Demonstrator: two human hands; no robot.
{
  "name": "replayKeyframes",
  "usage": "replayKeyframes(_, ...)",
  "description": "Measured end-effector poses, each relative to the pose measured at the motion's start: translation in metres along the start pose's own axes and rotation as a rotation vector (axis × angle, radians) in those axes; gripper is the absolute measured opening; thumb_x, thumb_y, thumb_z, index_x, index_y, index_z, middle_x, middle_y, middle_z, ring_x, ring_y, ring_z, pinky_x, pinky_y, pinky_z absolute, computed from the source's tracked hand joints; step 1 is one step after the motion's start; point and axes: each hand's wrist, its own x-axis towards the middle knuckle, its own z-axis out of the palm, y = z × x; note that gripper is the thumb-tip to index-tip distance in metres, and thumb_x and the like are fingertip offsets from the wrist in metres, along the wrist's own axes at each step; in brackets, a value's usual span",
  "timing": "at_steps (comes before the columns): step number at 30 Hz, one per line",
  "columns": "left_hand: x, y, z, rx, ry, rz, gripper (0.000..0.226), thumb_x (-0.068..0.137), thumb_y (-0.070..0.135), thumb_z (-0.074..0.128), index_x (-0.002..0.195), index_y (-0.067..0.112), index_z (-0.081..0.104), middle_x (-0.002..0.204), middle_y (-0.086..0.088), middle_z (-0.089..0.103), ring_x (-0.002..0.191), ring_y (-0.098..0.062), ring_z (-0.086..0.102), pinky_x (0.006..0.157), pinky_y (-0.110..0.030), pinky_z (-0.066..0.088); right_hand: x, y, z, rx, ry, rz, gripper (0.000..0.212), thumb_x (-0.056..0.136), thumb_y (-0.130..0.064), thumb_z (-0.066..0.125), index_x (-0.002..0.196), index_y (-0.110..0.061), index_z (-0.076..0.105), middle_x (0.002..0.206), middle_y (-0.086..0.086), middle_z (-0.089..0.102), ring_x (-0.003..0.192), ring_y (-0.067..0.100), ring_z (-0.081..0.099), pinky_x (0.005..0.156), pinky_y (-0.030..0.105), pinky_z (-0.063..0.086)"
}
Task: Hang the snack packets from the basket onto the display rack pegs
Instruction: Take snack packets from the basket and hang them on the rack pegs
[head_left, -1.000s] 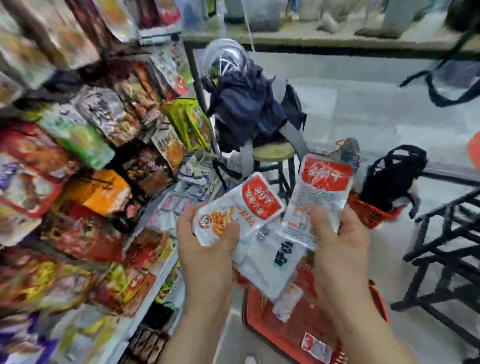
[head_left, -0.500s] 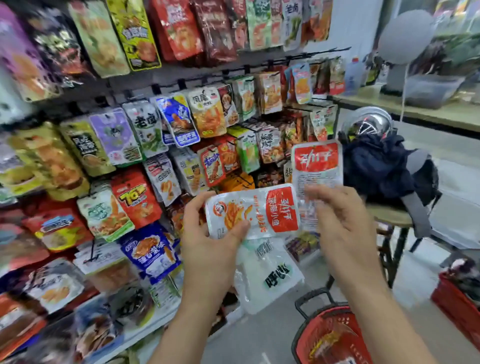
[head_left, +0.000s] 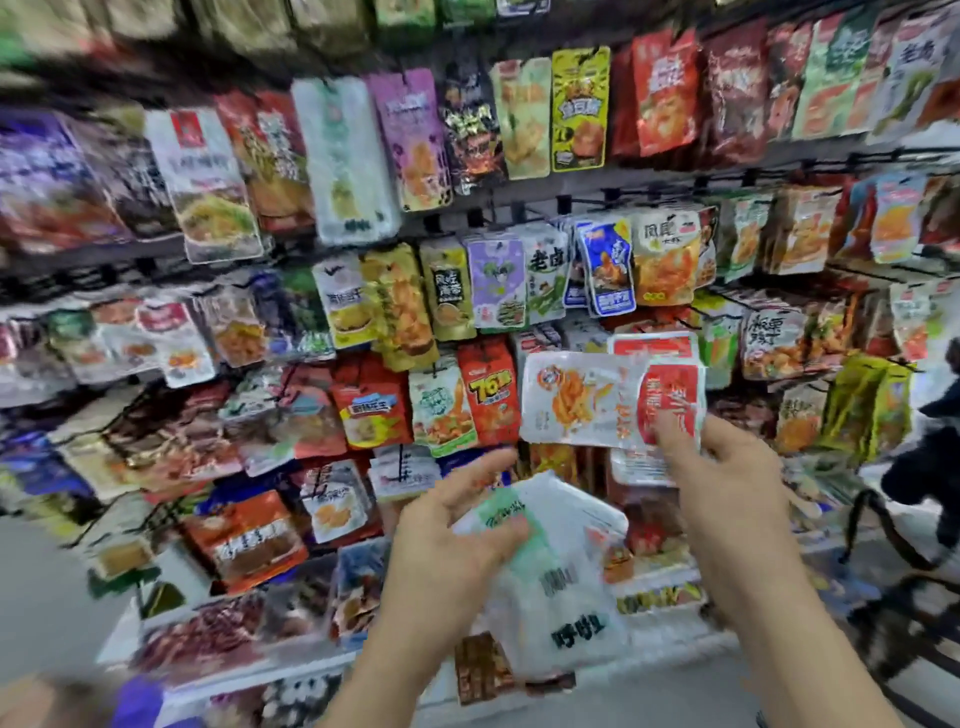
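My right hand (head_left: 727, 488) pinches two white-and-red snack packets (head_left: 587, 400) by their right end, the front one lying sideways, held up in front of the display rack (head_left: 571, 200). My left hand (head_left: 447, 535) grips a bunch of white packets (head_left: 566, 587) with green and black print, which hang down below it. The rack's black rails and pegs carry rows of hanging snack packets, filling the view from left to right. The basket is out of view.
A white bottom shelf (head_left: 270, 665) under the rack holds more packets. At the right edge stand a dark bundle (head_left: 935, 441) and a black frame (head_left: 883, 551). Grey floor (head_left: 675, 696) runs along the bottom.
The view swung left from the basket onto the rack. The sideways red-and-white packet passed from my left hand to my right. My left hand dropped and now holds only the white packets.
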Motion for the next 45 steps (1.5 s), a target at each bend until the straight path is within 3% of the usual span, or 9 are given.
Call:
replayKeyframes(6,0.036,-0.014,-0.111,0.205,0.085,0.065,0.052,0.087,-0.003,0.061,0.075,0.046,0.074,0.09,0.026,0.07,0.088,0.002,0.063,0.073,-0.019,0.047,0.004,-0.013,0.085,-0.211,-0.059,-0.217,0.02,0.077,-0.022,0.08,0.07,-0.005,0.069,0.078,0.013,0.062,0.074,0.023,0.057,0.069,0.033,0.043)
replayKeyframes(11,0.061,-0.012,-0.156,0.224,0.2,0.238,0.028,0.083,0.01,0.047,0.065,0.021,0.066,0.045,0.005,0.046,0.038,-0.008,0.032,0.041,-0.018,0.026,-0.007,-0.018,0.157,-0.426,-0.268,-0.395,0.014,0.083,-0.024,0.073,0.073,-0.014,0.073,0.074,-0.008,0.061,0.079,-0.006,0.057,0.069,0.009,0.04)
replayKeyframes(16,0.083,-0.015,-0.185,0.464,0.114,0.326,0.011,0.089,0.029,0.056,0.096,0.037,0.06,0.076,0.016,0.065,0.065,-0.008,0.058,0.059,-0.029,0.046,-0.013,-0.027,0.209,-0.511,-0.406,-0.428,0.002,0.078,-0.024,0.078,0.079,-0.025,0.078,0.086,-0.01,0.067,0.089,0.001,0.057,0.081,0.01,0.04)
replayKeyframes(19,0.093,-0.019,-0.197,0.642,0.066,0.384,0.009,0.089,0.041,0.061,0.098,0.039,0.062,0.081,0.031,0.059,0.08,0.01,0.054,0.068,-0.009,0.036,-0.008,-0.03,0.227,-0.458,-0.481,-0.407,0.007,0.073,-0.031,0.079,0.075,-0.036,0.074,0.08,-0.015,0.063,0.083,0.001,0.059,0.069,0.01,0.044)
replayKeyframes(25,0.122,-0.029,-0.215,0.58,0.157,0.377,0.011,0.085,0.036,0.07,0.077,0.039,0.063,0.083,0.018,0.058,0.087,0.0,0.056,0.075,-0.019,0.044,0.012,-0.035,0.259,-0.268,-0.511,-0.272,0.018,0.075,-0.027,0.079,0.07,-0.044,0.072,0.095,-0.016,0.069,0.1,-0.016,0.053,0.088,0.012,0.04)
replayKeyframes(29,0.138,-0.023,-0.243,0.472,0.191,0.28,0.019,0.086,0.026,0.07,0.07,0.037,0.067,0.08,0.018,0.068,0.082,0.001,0.062,0.075,-0.021,0.049,0.039,-0.029,0.26,-0.032,-0.734,0.008,0.048,0.067,-0.034,0.078,0.111,-0.052,0.066,0.131,-0.032,0.053,0.127,-0.009,0.044,0.102,0.036,0.046)
replayKeyframes(34,0.159,-0.009,-0.28,0.248,0.401,0.201,0.012,0.075,0.033,0.069,0.065,0.037,0.074,0.075,0.014,0.073,0.073,0.0,0.067,0.065,-0.016,0.053,0.07,-0.025,0.284,-0.021,-0.782,-0.047,0.042,0.081,0.004,0.071,0.094,-0.036,0.074,0.093,-0.019,0.074,0.079,-0.004,0.068,0.062,0.012,0.051)
replayKeyframes(42,0.174,-0.011,-0.311,0.267,0.427,0.155,0.017,0.09,0.016,0.062,0.083,0.027,0.074,0.082,0.014,0.074,0.078,0.001,0.067,0.067,-0.011,0.049,0.09,-0.033,0.332,-0.782,-0.843,-0.532,0.034,0.086,-0.067,0.031,0.076,-0.049,0.059,0.065,-0.021,0.05,0.064,-0.002,0.05,0.057,0.021,0.041)
replayKeyframes(45,0.179,-0.016,-0.329,0.283,0.445,0.145,0.015,0.089,0.012,0.064,0.082,0.02,0.075,0.077,0.013,0.073,0.073,0.001,0.065,0.066,-0.011,0.048,0.098,-0.03,0.352,-0.539,-0.867,-0.549,0.033,0.079,-0.06,0.04,0.058,-0.038,0.052,0.079,-0.007,0.049,0.078,0.007,0.051,0.065,0.023,0.041)
